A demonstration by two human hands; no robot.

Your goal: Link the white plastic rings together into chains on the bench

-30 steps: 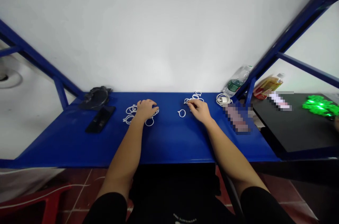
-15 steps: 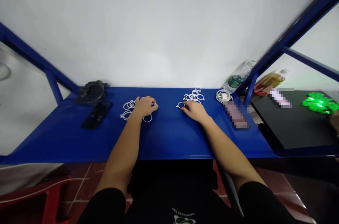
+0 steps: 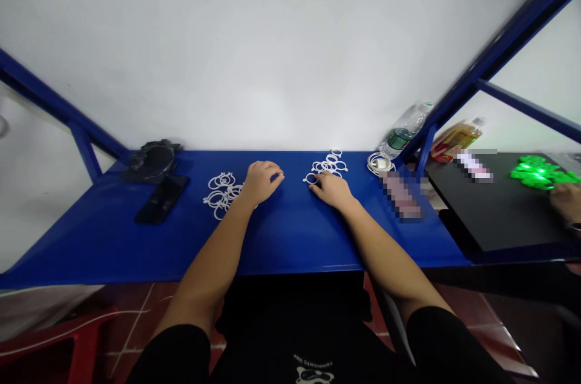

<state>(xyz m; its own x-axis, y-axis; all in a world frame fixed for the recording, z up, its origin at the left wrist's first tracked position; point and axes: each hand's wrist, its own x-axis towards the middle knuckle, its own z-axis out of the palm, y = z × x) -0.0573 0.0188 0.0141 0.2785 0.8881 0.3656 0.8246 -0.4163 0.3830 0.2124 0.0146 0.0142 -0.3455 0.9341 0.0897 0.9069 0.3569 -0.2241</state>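
On the blue table lie thin white rings with small knobs. A loose pile of them (image 3: 221, 197) spreads to the left of my left hand and partly under its wrist. My left hand (image 3: 262, 183) is raised just right of that pile, thumb and forefinger pinched together. A speck of white shows at its fingertips, too small to name. My right hand (image 3: 334, 190) rests on the table with thumb and fingers at the edge of a single white ring (image 3: 310, 178). Behind its knuckles a linked-looking cluster of rings (image 3: 331, 159) reaches toward the wall, partly hidden by the hand.
A black phone (image 3: 162, 200) and a dark crumpled object (image 3: 152, 161) lie at left. At right are a coiled white cable (image 3: 380, 165), a water bottle (image 3: 405, 131) and a blurred-out pink object (image 3: 402, 195). Another person's hand (image 3: 566, 202) touches glowing green pieces (image 3: 540, 172) on a black table.
My left hand has moved right, off the left pile, uncovering more of its rings. My right hand stays by the single ring, its fingers slightly shifted. The view has tilted a little.
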